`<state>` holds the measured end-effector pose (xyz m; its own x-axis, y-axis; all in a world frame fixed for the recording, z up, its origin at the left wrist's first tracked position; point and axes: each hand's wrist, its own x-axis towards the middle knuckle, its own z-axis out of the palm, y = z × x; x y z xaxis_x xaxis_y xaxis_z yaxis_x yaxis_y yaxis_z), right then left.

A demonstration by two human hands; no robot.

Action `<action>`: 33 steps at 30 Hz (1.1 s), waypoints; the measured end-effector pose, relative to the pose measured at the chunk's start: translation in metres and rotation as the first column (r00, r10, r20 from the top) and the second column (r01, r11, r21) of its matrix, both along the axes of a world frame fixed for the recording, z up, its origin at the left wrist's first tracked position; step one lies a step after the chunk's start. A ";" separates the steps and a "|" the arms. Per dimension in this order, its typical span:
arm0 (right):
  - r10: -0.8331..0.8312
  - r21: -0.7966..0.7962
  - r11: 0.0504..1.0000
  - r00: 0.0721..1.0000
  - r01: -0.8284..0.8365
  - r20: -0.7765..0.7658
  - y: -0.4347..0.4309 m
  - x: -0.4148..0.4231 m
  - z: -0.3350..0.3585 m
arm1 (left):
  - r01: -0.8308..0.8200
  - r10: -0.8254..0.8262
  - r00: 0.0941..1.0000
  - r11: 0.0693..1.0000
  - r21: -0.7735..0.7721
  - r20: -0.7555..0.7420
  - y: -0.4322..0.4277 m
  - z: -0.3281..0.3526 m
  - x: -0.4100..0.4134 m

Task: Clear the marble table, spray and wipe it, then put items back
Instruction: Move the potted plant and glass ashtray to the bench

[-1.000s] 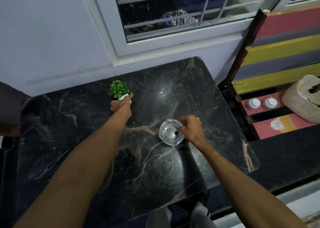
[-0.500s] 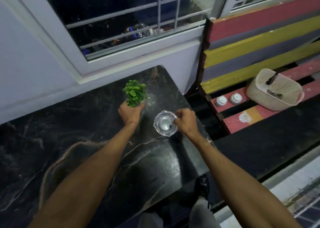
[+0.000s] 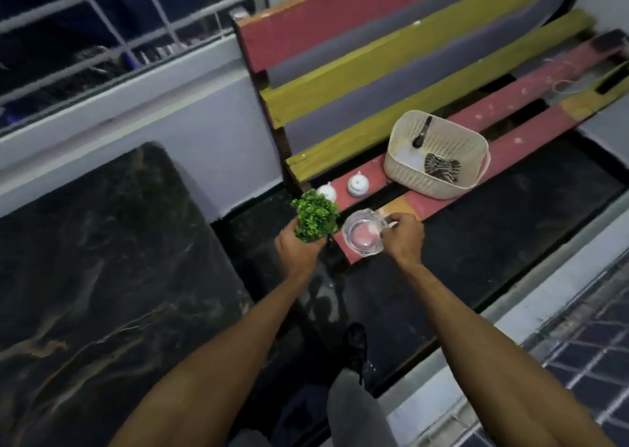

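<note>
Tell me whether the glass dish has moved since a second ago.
Yes. The glass dish, pinched by the right hand, has gone rightward off the marble table and is now above the seat of the painted bench.

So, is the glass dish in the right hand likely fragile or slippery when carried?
Probably fragile: the glass dish looks clear and thick-walled, so it is likely also rather heavy for its size. Possibly slippery, since the right hand pinches only its rim.

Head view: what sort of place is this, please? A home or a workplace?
Probably a home, perhaps a balcony or porch; I cannot be sure. A barred window is set in a plain wall, and a red-and-yellow slatted bench holding a small basket stands beside the dark marble table.
</note>
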<state>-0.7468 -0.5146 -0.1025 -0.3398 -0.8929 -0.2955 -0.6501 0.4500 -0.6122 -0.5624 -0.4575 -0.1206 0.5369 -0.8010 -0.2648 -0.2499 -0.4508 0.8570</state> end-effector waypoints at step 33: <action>0.018 0.099 0.995 0.999 -0.021 0.033 -0.104 -0.102 -0.235 | -0.007 -0.003 0.998 0.986 0.166 0.065 -0.071 -0.221 -0.131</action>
<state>-0.8488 -0.6182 -0.3378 -0.3113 -0.8652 -0.3930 -0.6406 0.4965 -0.5857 -0.6930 -0.5284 -0.3412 0.5590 -0.7477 -0.3584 -0.3016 -0.5860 0.7521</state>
